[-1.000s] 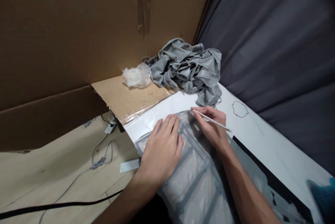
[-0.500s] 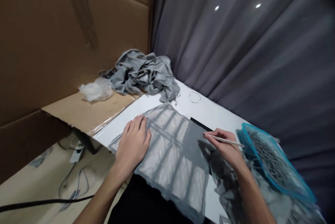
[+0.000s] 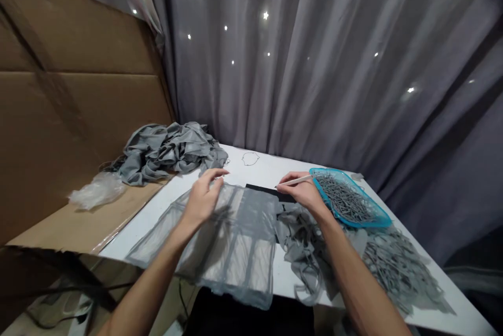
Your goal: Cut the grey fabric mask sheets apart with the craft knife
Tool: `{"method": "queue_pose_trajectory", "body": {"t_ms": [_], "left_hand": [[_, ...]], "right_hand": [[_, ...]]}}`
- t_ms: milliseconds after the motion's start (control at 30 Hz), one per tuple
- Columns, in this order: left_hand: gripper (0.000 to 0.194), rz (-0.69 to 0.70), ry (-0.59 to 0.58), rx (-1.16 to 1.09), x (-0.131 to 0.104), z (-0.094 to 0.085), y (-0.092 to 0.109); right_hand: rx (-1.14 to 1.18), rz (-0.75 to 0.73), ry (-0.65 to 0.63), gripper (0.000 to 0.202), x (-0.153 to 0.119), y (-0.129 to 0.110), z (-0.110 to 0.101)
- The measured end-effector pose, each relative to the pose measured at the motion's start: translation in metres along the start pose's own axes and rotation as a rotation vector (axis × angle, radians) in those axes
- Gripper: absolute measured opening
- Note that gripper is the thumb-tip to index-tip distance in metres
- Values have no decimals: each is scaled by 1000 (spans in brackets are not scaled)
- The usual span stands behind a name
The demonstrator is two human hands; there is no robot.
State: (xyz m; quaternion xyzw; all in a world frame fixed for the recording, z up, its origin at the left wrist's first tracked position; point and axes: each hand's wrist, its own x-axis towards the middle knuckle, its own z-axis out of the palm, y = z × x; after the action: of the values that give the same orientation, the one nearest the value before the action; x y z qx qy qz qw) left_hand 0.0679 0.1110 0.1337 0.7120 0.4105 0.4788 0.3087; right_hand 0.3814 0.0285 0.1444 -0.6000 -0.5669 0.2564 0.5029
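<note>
A grey fabric piece with several pale translucent panels [image 3: 236,252] lies on the white table and hangs over its front edge. Above its upper left part is my left hand [image 3: 204,195], fingers apart, holding nothing. My right hand [image 3: 304,192] grips a thin white pen-like stick [image 3: 293,181], its tip over a black flat strip [image 3: 255,188] at the cloth's upper right. Crumpled grey strips [image 3: 301,236] lie just below my right hand.
A blue basket [image 3: 383,220] of thin grey pieces stands at right, with a heap of grey strips [image 3: 401,268] before it. Grey cloth [image 3: 168,150] and clear plastic [image 3: 98,189] lie at left by a cardboard wall [image 3: 86,105]. A thin loop [image 3: 250,159] lies near the curtain.
The view has swung right and up. My left hand has come off the panelled fabric and its fingers have opened. My right hand has moved from the fabric's grey end to the black strip.
</note>
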Motion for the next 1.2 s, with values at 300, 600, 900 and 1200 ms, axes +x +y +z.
{"method": "queue_pose_trajectory", "body": {"t_ms": [300, 600, 900, 1200], "left_hand": [[46, -124, -205, -402, 48, 120, 29], [31, 88, -123, -174, 103, 138, 34], [19, 744, -656, 408, 27, 123, -11], [30, 888, -786, 594, -17, 115, -44]], "right_hand": [[157, 111, 16, 21, 20, 46, 15], [145, 167, 21, 24, 19, 64, 23], [-25, 84, 164, 16, -5, 77, 39], [-23, 51, -40, 13, 20, 100, 48]]}}
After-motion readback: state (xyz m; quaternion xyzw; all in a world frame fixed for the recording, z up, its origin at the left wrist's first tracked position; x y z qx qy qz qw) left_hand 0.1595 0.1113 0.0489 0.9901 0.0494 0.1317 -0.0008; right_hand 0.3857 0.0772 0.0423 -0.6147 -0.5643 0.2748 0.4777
